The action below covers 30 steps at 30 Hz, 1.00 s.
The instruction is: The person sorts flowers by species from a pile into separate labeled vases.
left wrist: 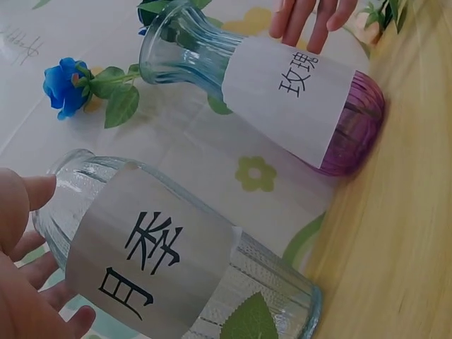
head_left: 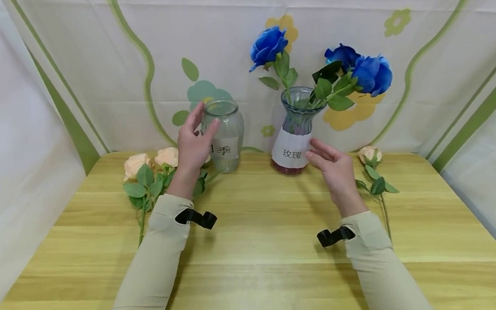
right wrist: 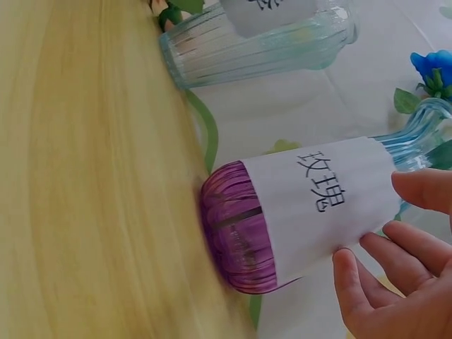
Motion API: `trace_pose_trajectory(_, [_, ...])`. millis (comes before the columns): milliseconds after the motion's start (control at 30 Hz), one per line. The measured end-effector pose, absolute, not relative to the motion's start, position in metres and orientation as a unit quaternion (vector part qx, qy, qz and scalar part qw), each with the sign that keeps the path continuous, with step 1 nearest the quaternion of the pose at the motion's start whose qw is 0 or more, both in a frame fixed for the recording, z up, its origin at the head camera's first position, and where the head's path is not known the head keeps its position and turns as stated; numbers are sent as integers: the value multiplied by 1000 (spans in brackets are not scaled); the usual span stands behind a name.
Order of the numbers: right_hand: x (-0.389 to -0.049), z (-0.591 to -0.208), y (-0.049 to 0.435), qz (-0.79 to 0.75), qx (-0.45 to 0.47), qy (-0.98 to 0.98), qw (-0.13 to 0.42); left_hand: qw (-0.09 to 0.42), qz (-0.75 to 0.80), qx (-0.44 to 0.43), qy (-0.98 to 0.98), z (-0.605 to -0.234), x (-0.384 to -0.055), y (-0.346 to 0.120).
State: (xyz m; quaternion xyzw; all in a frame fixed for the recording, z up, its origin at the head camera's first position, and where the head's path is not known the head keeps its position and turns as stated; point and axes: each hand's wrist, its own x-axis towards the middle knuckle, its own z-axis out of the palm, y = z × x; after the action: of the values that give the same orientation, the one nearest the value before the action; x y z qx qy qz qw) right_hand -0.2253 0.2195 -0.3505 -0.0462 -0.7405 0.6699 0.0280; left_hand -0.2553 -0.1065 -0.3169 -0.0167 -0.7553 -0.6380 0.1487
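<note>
1 clear vase, 1 blue vase, mouths up, axes vert.; L grip, R grip loose

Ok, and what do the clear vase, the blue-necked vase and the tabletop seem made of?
Clear vase: likely glass, glossy, see-through, its ribbed walls catching highlights; clear plastic remains possible.
Blue-necked vase: likely glass, shiny, tinted and see-through, with fluted sides.
Tabletop: wood or wood-look laminate, low sheen, judging by streaked yellowish grain.

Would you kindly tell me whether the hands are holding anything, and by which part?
Nothing looks gripped: the left hand is near the rim of the clear vase, the right hand beside the label of the blue vase; touch is unclear.
</note>
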Motion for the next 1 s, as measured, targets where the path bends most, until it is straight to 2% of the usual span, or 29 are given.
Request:
trace_pose_trajectory(200, [-216, -337, 229, 712, -50, -700, 39, 154, -631, -27, -760, -315, -258, -108])
trace_pose_trajectory(433, [-195, -330, 271, 771, -61, -631, 58, 161, -628, -33, -761, -315, -256, -108])
trace_pose_trajectory(633, [-175, -336, 313, 835, -51, -547, 35, 157, -636, -35, -755, -317, -257, -107])
trace_pose_trajectory(1000, [-155, -350, 366, 850, -108, -515, 23, 162, -639, -24, -751, -318, -258, -108])
